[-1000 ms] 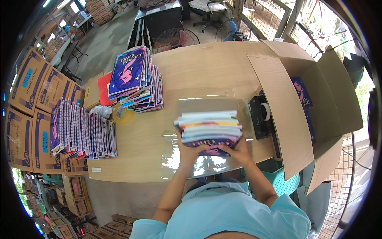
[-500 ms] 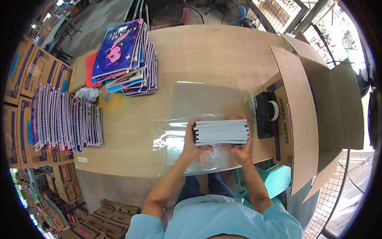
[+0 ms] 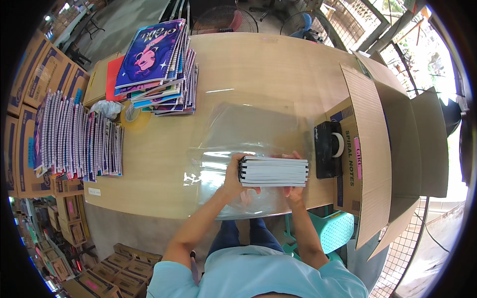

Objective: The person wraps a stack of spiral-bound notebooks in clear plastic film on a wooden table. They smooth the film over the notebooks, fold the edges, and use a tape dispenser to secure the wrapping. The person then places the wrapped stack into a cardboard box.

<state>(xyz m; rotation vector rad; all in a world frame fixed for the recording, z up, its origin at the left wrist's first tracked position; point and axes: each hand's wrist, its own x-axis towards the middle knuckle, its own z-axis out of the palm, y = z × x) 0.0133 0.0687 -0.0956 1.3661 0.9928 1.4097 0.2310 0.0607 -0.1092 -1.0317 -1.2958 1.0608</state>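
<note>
Between my two hands a stack of spiral notebooks (image 3: 275, 172) is held with its white page edges facing up and dark coils at the left end. My left hand (image 3: 232, 180) is wrapped round the left end, thumb along the near side. At the right end my right hand (image 3: 294, 192) grips the near corner, its fingertips showing on the far side. Under the stack lies a clear plastic sheet or bag (image 3: 248, 121), glossy and wrinkled, spread over the wooden table (image 3: 248, 64). Whether the stack touches the plastic is hard to tell.
An open carton (image 3: 370, 164) stands at the right, with a black tape dispenser (image 3: 324, 161) against it. Purple-covered notebooks are piled (image 3: 149, 59) at the far left; a row of notebooks (image 3: 74, 134) lines the left edge. A clear tape roll (image 3: 132, 113) lies between. A turquoise stool (image 3: 338, 233) sits below.
The whole view has shifted a little. Both hands still hold the notebook stack, its page edges now look more even, and my right hand sits closer to the near corner.
</note>
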